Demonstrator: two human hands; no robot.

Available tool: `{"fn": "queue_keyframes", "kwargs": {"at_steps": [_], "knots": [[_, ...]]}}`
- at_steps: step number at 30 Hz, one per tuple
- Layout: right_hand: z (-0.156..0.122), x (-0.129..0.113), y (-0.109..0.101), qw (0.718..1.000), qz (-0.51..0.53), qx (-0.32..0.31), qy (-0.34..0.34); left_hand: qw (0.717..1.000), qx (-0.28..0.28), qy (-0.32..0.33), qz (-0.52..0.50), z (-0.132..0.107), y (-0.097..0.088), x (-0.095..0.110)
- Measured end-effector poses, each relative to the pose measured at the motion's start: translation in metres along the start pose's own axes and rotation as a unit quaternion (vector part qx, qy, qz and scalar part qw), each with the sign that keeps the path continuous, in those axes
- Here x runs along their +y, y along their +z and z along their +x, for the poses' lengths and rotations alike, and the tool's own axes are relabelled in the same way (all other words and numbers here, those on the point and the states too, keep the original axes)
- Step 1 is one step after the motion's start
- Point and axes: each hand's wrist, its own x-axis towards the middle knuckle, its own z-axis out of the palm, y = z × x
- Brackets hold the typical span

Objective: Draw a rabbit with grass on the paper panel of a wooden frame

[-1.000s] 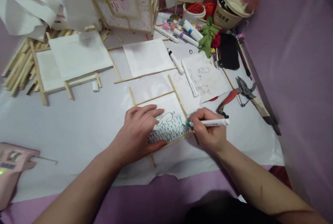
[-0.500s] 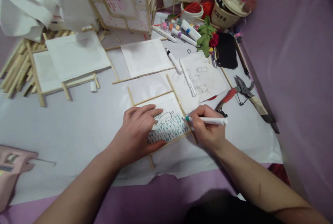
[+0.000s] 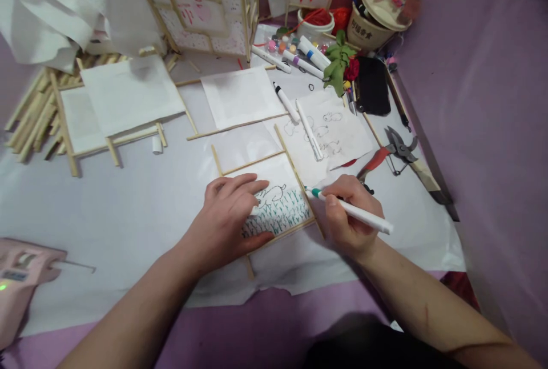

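My right hand (image 3: 354,216) pinches a white marker (image 3: 363,216) with a green end, its tip by the right stick of a small wooden frame (image 3: 295,172). Paper (image 3: 274,166) fills part of that frame, bearing a black-outlined animal and rows of green grass-like strokes. My left hand (image 3: 233,212) rests over the paper's left side, fingers stretched out and thumb apart along the lower edge. A small white piece (image 3: 255,210) shows beneath its fingers; I cannot tell what it is. Part of the drawing is hidden by that hand.
Beyond lie a sketch sheet (image 3: 342,140), a white pen (image 3: 309,129), a black-tipped marker (image 3: 286,100) and red-handled pruning shears (image 3: 387,155). Papered frames (image 3: 137,95) and a stick pile (image 3: 32,117) are at left. A pink glue gun (image 3: 25,277) sits near front left.
My right hand has shifted slightly right and down, and the marker's rear end has dropped, tilting it more. My left hand stays on the paper.
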Motion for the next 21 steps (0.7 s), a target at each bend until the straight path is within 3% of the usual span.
{"fn": "queue_keyframes", "kwargs": {"at_steps": [4, 7, 10, 14, 16, 21], "knots": [[0.0, 0.004, 0.002, 1.0, 0.01, 0.008, -0.017, 1.0, 0.001, 0.0, 0.004, -0.001, 0.002, -0.002], [0.0, 0.007, 0.006, 1.0, -0.001, -0.005, -0.014, 0.999, 0.035, -0.008, -0.003, -0.003, 0.003, -0.004], [-0.003, 0.007, 0.008, 1.0, 0.01, 0.008, -0.009, 0.989, 0.142, -0.021, -0.024, -0.007, 0.001, -0.002], [-0.008, 0.006, 0.011, 0.998, 0.054, 0.004, 0.038, 0.947, 0.312, -0.044, -0.06, -0.012, -0.002, 0.004], [-0.008, 0.006, 0.013, 0.997, 0.064, 0.005, 0.035, 0.934, 0.346, -0.048, -0.072, -0.014, -0.001, 0.007], [-0.004, 0.011, 0.016, 0.998, 0.057, 0.02, 0.0, 0.919, 0.366, -0.095, -0.114, -0.01, 0.002, 0.006]]}}
